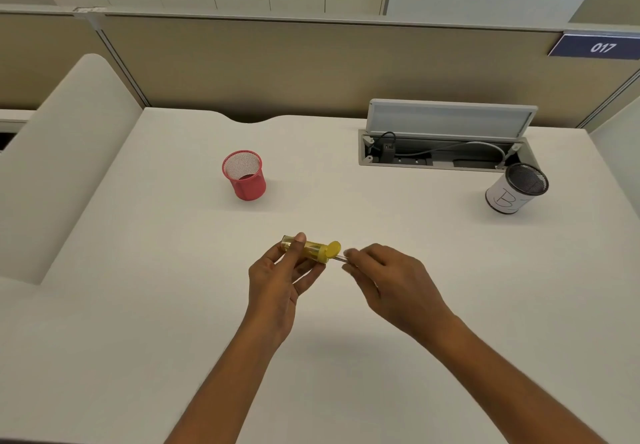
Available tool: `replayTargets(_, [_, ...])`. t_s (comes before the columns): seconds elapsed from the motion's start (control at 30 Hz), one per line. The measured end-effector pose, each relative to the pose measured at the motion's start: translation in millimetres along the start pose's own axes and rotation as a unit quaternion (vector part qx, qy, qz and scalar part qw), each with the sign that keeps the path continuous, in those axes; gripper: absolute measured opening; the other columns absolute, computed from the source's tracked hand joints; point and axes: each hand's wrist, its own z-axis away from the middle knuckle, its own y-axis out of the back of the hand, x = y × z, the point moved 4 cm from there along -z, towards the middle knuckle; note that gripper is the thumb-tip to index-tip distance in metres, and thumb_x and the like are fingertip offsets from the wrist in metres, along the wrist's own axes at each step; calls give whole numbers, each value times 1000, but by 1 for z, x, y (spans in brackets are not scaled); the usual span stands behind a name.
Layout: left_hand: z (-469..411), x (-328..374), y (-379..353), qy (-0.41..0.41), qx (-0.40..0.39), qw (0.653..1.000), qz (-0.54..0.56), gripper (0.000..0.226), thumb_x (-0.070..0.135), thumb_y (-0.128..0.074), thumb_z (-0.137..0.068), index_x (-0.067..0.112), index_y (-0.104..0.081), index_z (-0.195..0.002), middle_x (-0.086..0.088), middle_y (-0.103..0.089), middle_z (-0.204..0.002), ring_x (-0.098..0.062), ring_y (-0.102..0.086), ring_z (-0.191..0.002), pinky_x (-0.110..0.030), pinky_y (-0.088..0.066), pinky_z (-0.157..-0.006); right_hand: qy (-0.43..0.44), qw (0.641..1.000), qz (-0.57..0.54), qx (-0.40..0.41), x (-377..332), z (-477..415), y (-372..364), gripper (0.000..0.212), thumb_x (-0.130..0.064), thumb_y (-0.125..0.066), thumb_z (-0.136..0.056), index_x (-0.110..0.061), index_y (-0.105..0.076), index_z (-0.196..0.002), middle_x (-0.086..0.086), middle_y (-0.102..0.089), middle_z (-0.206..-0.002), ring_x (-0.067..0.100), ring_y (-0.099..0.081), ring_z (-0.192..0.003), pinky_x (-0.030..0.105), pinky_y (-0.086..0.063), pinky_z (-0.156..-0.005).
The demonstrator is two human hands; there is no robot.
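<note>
Head view: the left hand [277, 280] grips a small yellow tube [313, 251] near its closed end, thumb on top and fingers curled beneath. The tube lies roughly level over the middle of the tabletop [173, 270]. Its hinged cap [334, 246] is flipped open at the end facing the right hand [391, 280]. That hand pinches a thin clear rod [341, 259] between thumb and fingertips, with the rod's free tip right at the tube's open mouth. Whether the tip is inside cannot be told. Farther back stand a red mesh cup [246, 176] on the left and a black mesh cup [516, 190] wrapped in white paper on the right, well apart. The black cup is just beside an open cable tray [443, 156].
</note>
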Motion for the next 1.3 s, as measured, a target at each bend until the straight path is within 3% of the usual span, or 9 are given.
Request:
replayTargets(0.17, [2,7,-5,0,-11,1000,1,17,20,-68,-97,4,-72,-101,-20,-77,-102,-34,-78,-98,-39,-65,-77,17,992,120,43,-7,5,-1,22,-28,-55,-104,-13,-70,-100,-1,-44,-65,21,-31,-47,27,-27,-36])
replayTargets(0.3, [2,8,-4,-17,-25,999,-23,20,20,-69,-97,1,-71,-105,-26,-75,-112,-37,-76,-104,-38,-64,-80,-96,992,-81,10,-6,-1,-2,30,-35,-54,-103,-18,-67,-82,-4,-44,-58,17,-34,-50,32,-32,-42])
replayTargets(0.5, [8,-4,1,-11,-38,998,-53,22,20,-69,-97,-1,-70,-105,-29,-75,-109,-40,-76,-104,-37,-64,-82,-389,765,-468,-210,13,3,-10,33,-38,-64,-98,-14,-80,-81,-5,-37,-53,18,-21,-51,24,-19,-47])
replayTargets(0.53, [8,-5,2,-12,-34,998,-50,23,20,-70,-97,-1,-70,-105,-29,-75,-110,-40,-76,-104,-37,-64,-82,-377,773,-465,-210,13,4,-12,32,-38,-64,-98,-15,-81,-84,-7,-38,-52,16,-23,-50,24,-21,-47])
replayTargets(0.7, [8,-6,7,-15,12,999,-27,21,20,-75,-92,1,-72,-100,-26,-75,-109,-40,-77,-101,-40,-64,-79,-41,993,-90,-70,2,14,-13,33,-44,-55,-101,-20,-70,-118,-7,-65,-78,11,-55,-61,25,-48,-54])
replayTargets(0.93, [12,-3,2,-6,12,1000,-20,20,20,-73,-95,1,-74,-99,-23,-77,-103,-33,-78,-97,-38,-65,-79,62,985,155,33,-4,16,-5,21,-24,-59,-101,-10,-73,-107,1,-43,-65,20,-30,-49,29,-26,-38])
replayTargets(1.1, [11,3,-1,-19,-12,999,-41,16,14,-70,-97,-1,-74,-100,-22,-78,-103,-33,-78,-99,-34,-64,-78,-19,1000,12,-22,-4,5,-2,24,-34,-55,-103,-18,-70,-93,-4,-43,-60,18,-27,-49,30,-28,-41])
replayTargets(1.17, [11,5,-1,-24,-16,999,-40,17,13,-70,-96,-2,-72,-103,-23,-78,-104,-34,-78,-98,-34,-64,-78,-136,965,-209,-82,2,-2,-5,29,-35,-56,-103,-18,-70,-84,-5,-35,-54,14,-28,-50,30,-29,-46])
replayTargets(1.3, [13,1,0,-20,-29,998,-47,26,14,-71,-94,-6,-70,-111,-24,-78,-105,-33,-79,-94,-36,-64,-79,-352,766,-482,-239,14,-3,-4,33,-36,-62,-100,-11,-78,-87,3,-23,-55,18,-17,-49,27,-15,-50])
